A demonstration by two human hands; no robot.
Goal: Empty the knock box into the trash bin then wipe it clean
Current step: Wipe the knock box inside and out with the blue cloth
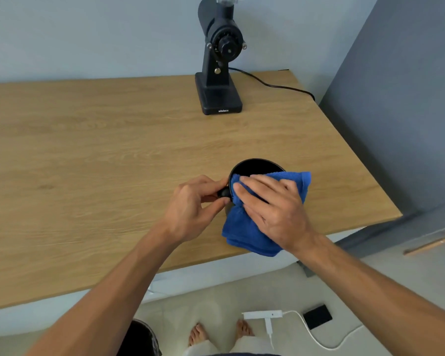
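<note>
Likely a home coffee corner, not a commercial bar. Wood-grain table [88, 140] set against plain pale walls; single black electric coffee grinder [220, 60] at the back edge, cable [270, 84] trailing off the right side. White power strip [263, 314] and small black device [317, 316] lying loose on light floor. Bare feet [198, 335] visible below table edge. Dark bin [141, 337] beside them.

I see my left hand [190, 206] pinching the black knock box [254, 167] at its side knob, while my right hand [272, 209] presses a blue cloth [244, 229] over its rim, just beside that pinch.
</note>
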